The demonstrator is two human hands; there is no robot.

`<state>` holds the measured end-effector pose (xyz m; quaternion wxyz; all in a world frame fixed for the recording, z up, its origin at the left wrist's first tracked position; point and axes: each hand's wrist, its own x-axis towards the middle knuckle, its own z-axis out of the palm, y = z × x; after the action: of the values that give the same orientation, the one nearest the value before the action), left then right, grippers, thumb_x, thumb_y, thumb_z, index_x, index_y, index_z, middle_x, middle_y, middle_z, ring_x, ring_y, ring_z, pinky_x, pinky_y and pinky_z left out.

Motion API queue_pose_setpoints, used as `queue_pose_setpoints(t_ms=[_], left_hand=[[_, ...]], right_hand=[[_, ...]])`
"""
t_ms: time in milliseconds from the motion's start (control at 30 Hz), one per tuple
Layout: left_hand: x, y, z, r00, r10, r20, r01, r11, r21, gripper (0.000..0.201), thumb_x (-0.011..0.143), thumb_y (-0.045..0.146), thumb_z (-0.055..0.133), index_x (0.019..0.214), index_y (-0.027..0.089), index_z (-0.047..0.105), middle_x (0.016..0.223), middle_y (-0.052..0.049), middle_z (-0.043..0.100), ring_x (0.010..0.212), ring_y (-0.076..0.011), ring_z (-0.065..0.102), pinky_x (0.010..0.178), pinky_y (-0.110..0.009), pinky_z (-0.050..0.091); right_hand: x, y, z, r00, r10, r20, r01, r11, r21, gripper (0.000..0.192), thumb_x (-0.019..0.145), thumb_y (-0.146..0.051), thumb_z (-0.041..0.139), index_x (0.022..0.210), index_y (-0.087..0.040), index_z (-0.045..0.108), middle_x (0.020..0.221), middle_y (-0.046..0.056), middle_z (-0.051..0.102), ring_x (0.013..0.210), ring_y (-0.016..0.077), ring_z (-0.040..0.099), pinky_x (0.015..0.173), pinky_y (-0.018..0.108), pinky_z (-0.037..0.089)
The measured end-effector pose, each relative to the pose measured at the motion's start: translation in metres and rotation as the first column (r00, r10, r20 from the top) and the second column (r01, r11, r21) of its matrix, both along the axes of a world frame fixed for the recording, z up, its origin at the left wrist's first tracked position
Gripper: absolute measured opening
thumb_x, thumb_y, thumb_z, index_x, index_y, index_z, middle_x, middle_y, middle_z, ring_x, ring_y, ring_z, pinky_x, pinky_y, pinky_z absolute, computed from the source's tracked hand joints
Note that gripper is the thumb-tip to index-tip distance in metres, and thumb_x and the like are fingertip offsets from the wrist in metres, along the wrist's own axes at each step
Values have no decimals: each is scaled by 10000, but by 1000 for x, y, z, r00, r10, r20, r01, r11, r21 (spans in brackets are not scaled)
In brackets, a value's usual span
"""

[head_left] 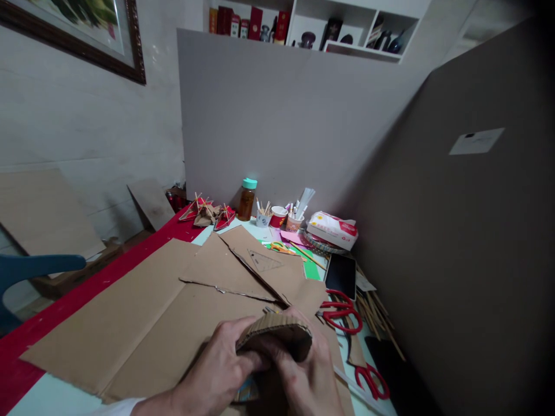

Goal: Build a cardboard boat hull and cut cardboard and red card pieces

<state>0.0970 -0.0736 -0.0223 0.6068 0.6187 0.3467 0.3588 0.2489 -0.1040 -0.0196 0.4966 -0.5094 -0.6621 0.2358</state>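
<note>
My left hand (217,361) and my right hand (310,375) both grip a small curved strip of corrugated cardboard (277,329), bent into an arch between the fingers, low in the middle of the view. Under the hands lies a large flat sheet of brown cardboard (130,323) with torn pieces (260,266) on top; one piece bears a drawn triangle. Part of the strip's underside is hidden by my fingers.
Red scissors (342,312) and a second red pair (370,381) lie to the right, beside a dark tablet (341,274) and wooden sticks (377,315). At the back stand a jar (247,199), cups with sticks (277,216), a tissue pack (333,229). Grey boards (281,115) wall the desk.
</note>
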Motion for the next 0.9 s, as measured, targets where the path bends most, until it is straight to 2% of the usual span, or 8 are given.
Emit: queue_pose_setpoints(t_ms=[133, 267, 333, 467, 567, 667, 767, 900], left_hand=[[1, 1, -2, 998, 36, -44, -35, 999, 28, 342, 740, 172, 657, 1072, 158, 736, 946, -44, 757, 894, -238, 645, 818, -317, 498], [3, 1, -1, 995, 77, -59, -81, 995, -65, 339, 723, 277, 733, 1028, 127, 728, 884, -68, 754, 851, -253, 656, 751, -313, 511], [4, 0, 3, 997, 67, -37, -70, 993, -99, 350, 722, 312, 751, 1020, 129, 722, 897, -78, 760, 863, -256, 667, 774, -320, 518], [3, -4, 14, 999, 33, -16, -35, 988, -147, 357, 768, 355, 724, 1058, 147, 714, 940, -76, 762, 927, -261, 668, 820, -328, 522], [1, -6, 16, 999, 32, 28, -26, 983, -184, 295, 810, 317, 680, 1063, 170, 719, 948, -58, 743, 947, -238, 650, 840, -313, 516], [-1, -8, 12, 991, 15, 131, 29, 943, -331, 299, 807, 287, 678, 1080, 169, 708, 880, -43, 709, 828, -210, 642, 800, -338, 546], [-1, -9, 9, 974, 50, 223, 72, 860, -505, 397, 789, 273, 701, 1171, 172, 660, 842, -37, 686, 744, -210, 639, 685, -367, 580], [-1, -7, 10, 953, 133, 270, 42, 830, -557, 515, 794, 254, 720, 1283, 167, 586, 1041, -101, 720, 850, -242, 678, 729, -385, 592]], right_hand=[[0, 4, 8, 996, -38, -86, 29, 993, -112, 87, 818, -248, 629, 815, -167, 662, 828, 53, 710, 749, 203, 647, 660, 274, 521], [1, 9, 14, 988, -79, -130, 64, 991, -117, 113, 782, -258, 689, 771, -178, 610, 709, 0, 666, 660, 164, 587, 577, 235, 472], [3, 10, 15, 984, -62, -169, 41, 991, -124, 126, 786, -249, 694, 838, -181, 600, 717, -17, 663, 644, 150, 577, 574, 228, 467], [8, 13, 17, 984, -23, -175, -1, 991, -132, 342, 796, -236, 698, 1118, -179, 598, 957, 23, 729, 820, 180, 658, 700, 258, 520], [11, 15, 16, 988, -28, -153, 12, 994, -104, 427, 805, -240, 704, 1210, -185, 581, 1111, 55, 727, 961, 205, 682, 818, 300, 540], [14, 17, 14, 988, -29, -154, 18, 997, -78, 434, 837, -259, 690, 1250, -195, 572, 1197, 75, 706, 1050, 226, 674, 900, 348, 537], [16, 16, 12, 979, -46, -199, 35, 998, -57, 437, 888, -284, 655, 1302, -214, 535, 1242, 82, 680, 1103, 225, 654, 932, 366, 535], [19, 12, 13, 973, -220, -71, 225, 971, 74, 325, 947, -292, 601, 1265, -239, 562, 1282, 73, 632, 1066, 218, 632, 924, 398, 523]])
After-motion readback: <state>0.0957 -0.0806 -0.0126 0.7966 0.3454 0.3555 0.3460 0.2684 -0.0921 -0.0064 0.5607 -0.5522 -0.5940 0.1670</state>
